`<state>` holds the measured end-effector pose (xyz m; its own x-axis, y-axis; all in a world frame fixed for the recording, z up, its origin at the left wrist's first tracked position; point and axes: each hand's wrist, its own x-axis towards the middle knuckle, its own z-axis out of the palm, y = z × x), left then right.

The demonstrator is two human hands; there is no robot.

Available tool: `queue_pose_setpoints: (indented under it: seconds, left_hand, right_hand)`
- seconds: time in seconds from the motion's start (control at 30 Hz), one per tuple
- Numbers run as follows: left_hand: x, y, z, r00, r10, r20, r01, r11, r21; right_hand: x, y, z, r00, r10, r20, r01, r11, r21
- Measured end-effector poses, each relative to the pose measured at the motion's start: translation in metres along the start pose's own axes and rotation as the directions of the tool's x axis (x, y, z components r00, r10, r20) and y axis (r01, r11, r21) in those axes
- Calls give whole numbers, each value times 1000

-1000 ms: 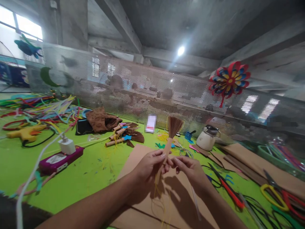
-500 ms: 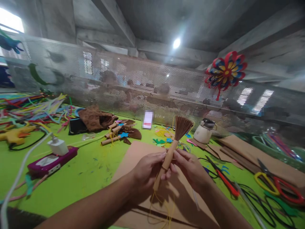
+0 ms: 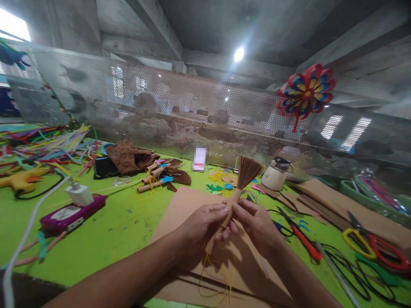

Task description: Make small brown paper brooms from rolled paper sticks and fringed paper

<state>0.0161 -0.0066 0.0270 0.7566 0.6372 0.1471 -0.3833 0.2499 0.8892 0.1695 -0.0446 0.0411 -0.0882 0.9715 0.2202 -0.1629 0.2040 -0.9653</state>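
Observation:
My left hand [image 3: 201, 226] and my right hand [image 3: 255, 222] meet above a brown cardboard sheet [image 3: 183, 214], both pinched on the tan handle of a small paper broom [image 3: 242, 177]. Its dark brown fringed head fans upward and to the right. Thin yellow string [image 3: 218, 273] dangles from under my hands onto the cardboard. Fingers of both hands are curled around the handle.
Several finished little brooms [image 3: 163, 175] lie behind the cardboard on the green table [image 3: 115, 231]. A purple power strip with a white charger [image 3: 72, 209] sits left. Red scissors [image 3: 302, 239], yellow and red scissors [image 3: 369, 248], a white pot [image 3: 276, 175] stand right. A perforated metal screen [image 3: 192, 119] backs the table.
The broom has tilted further right and sunk lower in my hands. My fingers have closed more tightly around the handle, and the view has shifted slightly.

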Motion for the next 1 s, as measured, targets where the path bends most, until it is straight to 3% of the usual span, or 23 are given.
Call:
queue_pose_setpoints:
  seconds: [0.1,0.23,0.4,0.6,0.77,1.0]
  left_hand:
    - [3,-6,-3,999,39,-33,-34,989,142]
    - [6,-14,-4,981,159,-109,-102,908,405]
    - [7,-15,-3,975,185,-123,-92,842,532]
    - [5,-16,-3,990,101,-103,-53,917,394]
    - [1,-13,2,991,-8,-134,38,975,221]
    - [1,-6,4,994,-100,-44,100,995,9]
  right_hand:
    - [0,1,4,997,-23,-72,18,998,-67]
    - [1,9,5,979,-64,-193,23,978,-206]
    - [3,16,4,976,-38,-214,-3,982,-189]
    - [2,18,9,980,84,-182,-72,995,76]
    - [1,15,12,981,134,-144,-108,979,174]
    - [-2,10,13,988,140,-67,-118,958,263]
